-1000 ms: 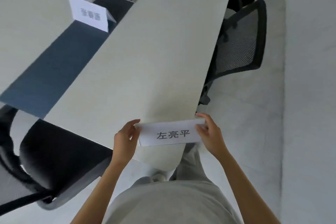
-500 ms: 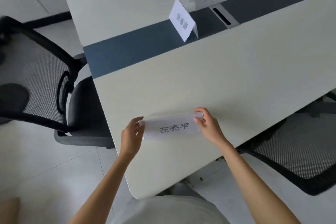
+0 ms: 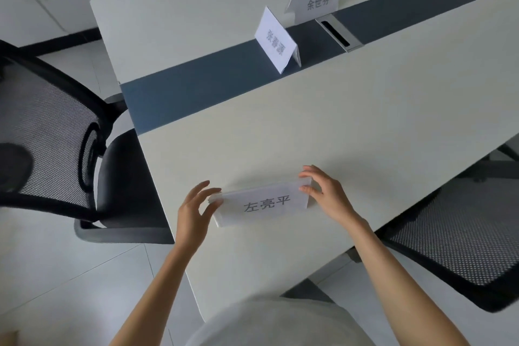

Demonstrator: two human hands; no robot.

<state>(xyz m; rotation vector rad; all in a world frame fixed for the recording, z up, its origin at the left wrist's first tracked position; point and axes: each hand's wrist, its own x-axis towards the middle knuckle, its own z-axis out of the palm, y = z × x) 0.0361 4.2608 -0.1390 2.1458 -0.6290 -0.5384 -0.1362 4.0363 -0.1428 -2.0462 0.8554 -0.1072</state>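
Observation:
A folded white name card (image 3: pixel 264 203) with black printed characters stands on the pale table (image 3: pixel 351 126), close to its near edge. My left hand (image 3: pixel 193 213) is at the card's left end, fingers spread and fairly straight, with the fingertips touching the paper. At the right end, my right hand (image 3: pixel 327 194) pinches the top corner between thumb and forefinger.
Two more white name cards (image 3: pixel 276 41) (image 3: pixel 316 3) stand along the table's dark centre strip (image 3: pixel 196 90), beside a metal cable slot (image 3: pixel 338 34). Black mesh office chairs stand at the left (image 3: pixel 50 132) and the right (image 3: pixel 455 239) of the table corner. The floor is pale tile.
The view swung from the table's end round to its side. The card came down from the air onto the table top, and my left hand's fingers loosened from their grip.

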